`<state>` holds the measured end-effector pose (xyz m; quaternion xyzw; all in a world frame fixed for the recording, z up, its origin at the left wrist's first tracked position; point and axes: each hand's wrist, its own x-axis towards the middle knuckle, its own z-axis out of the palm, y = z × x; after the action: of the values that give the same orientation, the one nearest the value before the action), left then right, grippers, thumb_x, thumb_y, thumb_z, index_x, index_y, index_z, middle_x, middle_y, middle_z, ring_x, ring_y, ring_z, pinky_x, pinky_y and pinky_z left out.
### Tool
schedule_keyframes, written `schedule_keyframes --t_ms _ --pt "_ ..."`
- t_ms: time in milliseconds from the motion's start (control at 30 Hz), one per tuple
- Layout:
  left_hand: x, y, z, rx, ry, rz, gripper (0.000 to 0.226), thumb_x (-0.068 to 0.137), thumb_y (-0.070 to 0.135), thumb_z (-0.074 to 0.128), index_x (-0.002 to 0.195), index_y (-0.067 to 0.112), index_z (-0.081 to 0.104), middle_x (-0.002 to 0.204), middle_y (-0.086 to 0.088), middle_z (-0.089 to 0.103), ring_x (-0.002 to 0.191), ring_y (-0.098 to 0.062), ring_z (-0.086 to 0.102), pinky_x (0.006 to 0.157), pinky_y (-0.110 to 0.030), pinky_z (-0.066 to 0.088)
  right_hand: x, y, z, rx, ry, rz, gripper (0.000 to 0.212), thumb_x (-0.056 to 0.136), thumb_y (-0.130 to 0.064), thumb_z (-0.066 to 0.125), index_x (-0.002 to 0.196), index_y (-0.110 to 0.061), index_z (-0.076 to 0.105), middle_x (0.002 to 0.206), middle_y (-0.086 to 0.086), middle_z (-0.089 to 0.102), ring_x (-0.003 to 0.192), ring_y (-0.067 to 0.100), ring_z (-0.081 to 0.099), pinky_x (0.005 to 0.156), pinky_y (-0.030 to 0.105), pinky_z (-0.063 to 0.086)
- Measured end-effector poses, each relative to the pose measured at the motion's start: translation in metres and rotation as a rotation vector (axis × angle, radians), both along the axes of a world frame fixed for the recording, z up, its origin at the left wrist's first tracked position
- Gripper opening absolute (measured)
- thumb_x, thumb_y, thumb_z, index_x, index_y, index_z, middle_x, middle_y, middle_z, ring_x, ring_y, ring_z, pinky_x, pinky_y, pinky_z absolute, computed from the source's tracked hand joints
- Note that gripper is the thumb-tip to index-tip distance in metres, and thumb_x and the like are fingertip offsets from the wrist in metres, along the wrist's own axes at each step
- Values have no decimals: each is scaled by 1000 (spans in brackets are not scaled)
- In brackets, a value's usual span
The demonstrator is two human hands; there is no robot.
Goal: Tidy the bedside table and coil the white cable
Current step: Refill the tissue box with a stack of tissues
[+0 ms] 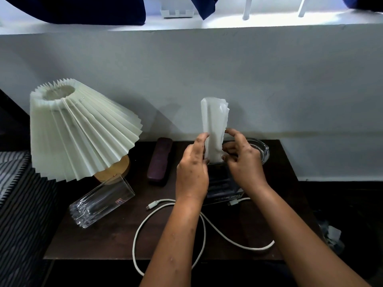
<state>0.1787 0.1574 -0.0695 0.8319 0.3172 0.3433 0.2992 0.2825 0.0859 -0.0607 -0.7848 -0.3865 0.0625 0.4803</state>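
White cable (pixel 204 226) lies uncoiled in loose loops on the front of the dark wooden bedside table (pixel 99 241), one loop overhanging the front edge. Above it, left hand (pixel 191 172) and right hand (pixel 243 160) pinch a white tissue (pixel 214 123) standing up from a dark tissue box (pixel 221 187). Behind the right hand sits a glass ashtray (pixel 262 151). To the left: purple case (pixel 160 161), toppled drinking glass (pixel 101 203), tilted pleated lamp (pixel 78 129).

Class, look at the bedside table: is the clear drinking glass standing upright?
No. The glass lies tipped on its side on the table, in front of the lamp.
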Motion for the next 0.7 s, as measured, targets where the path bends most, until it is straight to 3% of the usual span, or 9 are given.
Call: schedule_keyframes --t_ms 167,267,433,600,700 --pt "-1 0 1 27 43 17 61 82 -6 50 125 35 35 100 -4 60 84 -21 58 69 -39 53 -3 2 -2 -5 -45 -43 64 75 15 53 130 -19 48 79 -10 58 69 -8 56 70 -4 40" --pt "0 0 2 -15 68 66 61 82 -2 53 123 36 29 94 -3 63 83 -25 59 68 -42 52 -4 3 -3 -8 -80 -63 57 76 13 55 124 -17 52 79 -8 59 68 4 58 68 -2 40" --pt "4 5 3 -36 100 121 60 81 4 60 130 25 33 89 1 66 79 -25 62 68 -41 51 -4 6 -8 -59 -117 -94 35 77 8 56 105 -13 56 82 5 66 79 25 61 68 30 48" --pt "5 4 5 66 219 150 48 81 21 65 123 20 41 86 -3 69 85 -25 61 82 -39 42 -1 7 -8 -65 -80 -83 32 77 6 58 99 -16 57 72 -10 60 72 15 61 64 19 42" --pt "7 3 6 56 238 179 41 82 23 65 118 18 46 83 -9 65 84 -27 59 80 -39 40 0 7 -6 -83 -58 -69 36 79 1 61 109 -18 56 76 -11 61 78 13 63 71 21 47"
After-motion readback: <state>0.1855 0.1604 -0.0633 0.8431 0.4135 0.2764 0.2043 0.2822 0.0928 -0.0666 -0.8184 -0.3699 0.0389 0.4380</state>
